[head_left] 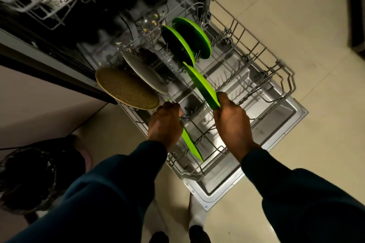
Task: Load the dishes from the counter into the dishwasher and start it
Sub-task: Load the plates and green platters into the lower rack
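Now we work from the near side of the pulled-out grey wire lower rack, which sits over the open steel dishwasher door. Our left hand is curled round the rim of a bright green plastic plate, which stands on edge between the nearest tines. Its long axis runs from the near rack corner up toward the machine, and its faces point to the sides. Our right hand pinches the near rim of a second green plastic plate, fingers closed on the edge; this plate is also on edge, tilted, with its long axis going away from us toward the rack's middle.

To do this step well, we think each plate should go down straight between two tines, parallel to the two green plates already standing further back, and we should let go only when the rim rests in the wire. One hand at a time may be safer, because a plate set crooked can lean on its neighbour.

Further left stand a pale grey round plate and a speckled tan round plate, leaning in the same row. Beyond, the upper rack holds cups or bowls; we cannot tell exactly which.
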